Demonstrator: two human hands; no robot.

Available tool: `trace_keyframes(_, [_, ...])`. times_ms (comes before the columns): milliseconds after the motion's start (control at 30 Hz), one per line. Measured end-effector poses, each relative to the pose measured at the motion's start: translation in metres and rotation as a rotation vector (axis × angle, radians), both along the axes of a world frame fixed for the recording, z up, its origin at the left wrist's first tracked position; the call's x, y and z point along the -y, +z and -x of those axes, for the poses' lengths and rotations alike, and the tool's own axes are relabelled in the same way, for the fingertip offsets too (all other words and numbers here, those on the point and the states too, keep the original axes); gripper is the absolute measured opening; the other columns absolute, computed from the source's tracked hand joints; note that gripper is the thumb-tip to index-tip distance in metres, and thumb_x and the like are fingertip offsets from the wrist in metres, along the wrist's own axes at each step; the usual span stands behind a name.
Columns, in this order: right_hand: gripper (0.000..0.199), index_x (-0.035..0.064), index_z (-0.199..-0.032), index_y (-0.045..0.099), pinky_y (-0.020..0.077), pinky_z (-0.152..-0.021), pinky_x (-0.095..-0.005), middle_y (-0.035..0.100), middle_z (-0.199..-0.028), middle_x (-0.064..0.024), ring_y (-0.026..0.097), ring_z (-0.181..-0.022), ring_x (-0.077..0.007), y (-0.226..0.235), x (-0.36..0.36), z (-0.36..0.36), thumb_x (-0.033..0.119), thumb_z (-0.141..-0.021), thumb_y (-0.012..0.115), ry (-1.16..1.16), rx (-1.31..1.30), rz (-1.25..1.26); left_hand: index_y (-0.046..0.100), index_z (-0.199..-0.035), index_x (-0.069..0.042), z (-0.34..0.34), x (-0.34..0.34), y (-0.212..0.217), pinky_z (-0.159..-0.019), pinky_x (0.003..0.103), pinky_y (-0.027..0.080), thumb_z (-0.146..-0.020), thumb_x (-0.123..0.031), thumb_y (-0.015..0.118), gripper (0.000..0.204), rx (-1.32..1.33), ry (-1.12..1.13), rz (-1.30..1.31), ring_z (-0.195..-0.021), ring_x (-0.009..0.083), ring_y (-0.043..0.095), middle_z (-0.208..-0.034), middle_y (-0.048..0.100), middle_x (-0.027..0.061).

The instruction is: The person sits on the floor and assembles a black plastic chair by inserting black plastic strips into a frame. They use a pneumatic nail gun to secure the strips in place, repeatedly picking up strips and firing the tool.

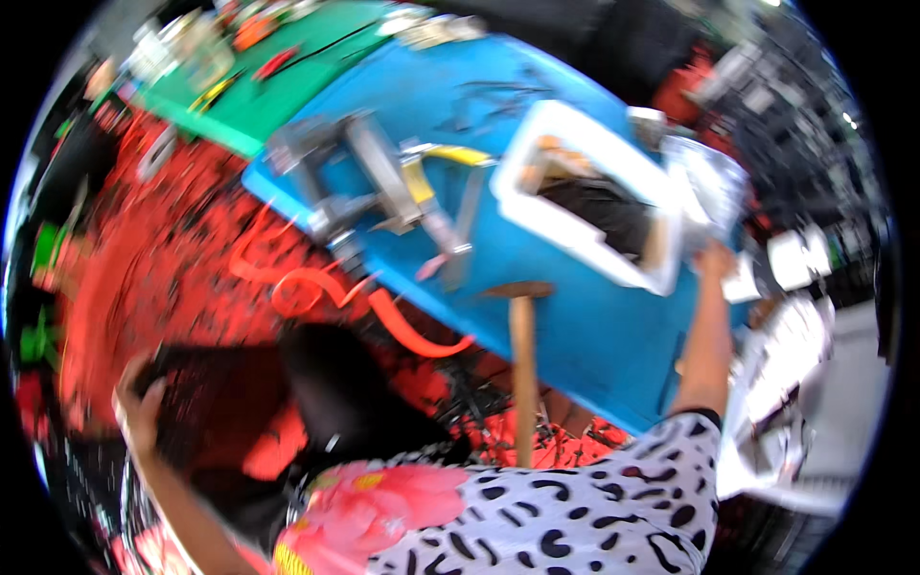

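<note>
My right arm stretches over the right side of the blue tabletop (585, 321). My right hand (714, 261), smeared by motion, touches the near end of a clear plastic bag (707, 182); its grip cannot be made out. Beside it is a white plastic tub (585, 235) holding dark and orange-brown pieces. My left hand (142, 402) is low at the left, its curved fingers apart from the thumb with nothing visible between them. It is beside a dark brown shape (225, 398) that I cannot identify. A hammer (523, 374) with a wooden handle has its head over the table's near edge.
A metal vise-like tool (374, 172) and a yellow-handled hacksaw (422, 177) are on the table. An orange coiled hose (417, 331) hangs by its edge. A green tabletop (302, 57) adjoins it, bearing hand tools. White containers (797, 259) stand at the right.
</note>
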State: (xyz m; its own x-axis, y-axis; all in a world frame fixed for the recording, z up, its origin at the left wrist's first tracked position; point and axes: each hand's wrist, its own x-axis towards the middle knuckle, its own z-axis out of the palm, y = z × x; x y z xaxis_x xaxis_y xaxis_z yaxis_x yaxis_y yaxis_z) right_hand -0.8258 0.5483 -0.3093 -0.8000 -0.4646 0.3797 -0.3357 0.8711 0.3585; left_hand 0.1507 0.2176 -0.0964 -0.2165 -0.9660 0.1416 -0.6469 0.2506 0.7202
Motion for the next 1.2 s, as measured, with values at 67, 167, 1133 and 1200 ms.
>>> trace_keyframes(67, [0.037,0.0120,-0.102,0.068,0.0438,-0.087,-0.0527,0.067,-0.105,-0.0096,0.061,-0.099,-0.0312,0.030,-0.076,0.074,0.034,-0.073,0.068,-0.110,-0.211,0.207,0.062,-0.115,-0.001,0.017,0.014,-0.010,-0.089,0.031,0.045,-0.069,-0.019,0.073,0.050,0.103,-0.030,0.014,-0.097,0.0181,0.062,-0.101,0.066,0.0113])
trace_keyframes(167, [0.033,0.0078,-0.106,0.065,0.0473,-0.086,-0.0406,0.065,-0.109,-0.0112,0.062,-0.097,-0.0271,0.073,-0.088,0.078,0.026,-0.079,0.064,0.227,-0.123,0.633,0.059,-0.121,-0.004,0.025,0.013,-0.002,-0.093,0.033,0.045,-0.066,-0.019,0.075,0.058,0.174,-0.070,0.020,-0.102,0.0211,0.062,-0.108,0.067,0.0110])
trace_keyframes(1133, [0.009,-0.0005,-0.086,0.061,0.0484,-0.066,-0.0313,0.062,-0.088,-0.0106,0.061,-0.076,-0.0251,0.181,0.277,-0.773,-0.003,-0.079,0.067,2.027,1.110,0.680,0.059,-0.080,-0.003,0.025,-0.030,-0.020,-0.062,0.046,0.049,-0.081,-0.017,0.059,0.014,0.239,-0.244,0.261,-0.070,0.0380,0.062,-0.071,0.062,0.0171])
trace_keyframes(1200, [0.005,-0.0013,-0.088,0.060,0.0464,-0.063,-0.0261,0.063,-0.087,-0.0077,0.059,-0.071,-0.0159,0.173,0.272,-0.780,0.004,-0.088,0.060,1.866,1.356,0.820,0.058,-0.078,-0.004,0.025,-0.033,-0.019,-0.060,0.045,0.049,-0.080,-0.016,0.059,0.013,0.244,-0.233,0.276,-0.069,0.0373,0.062,-0.070,0.062,0.0165])
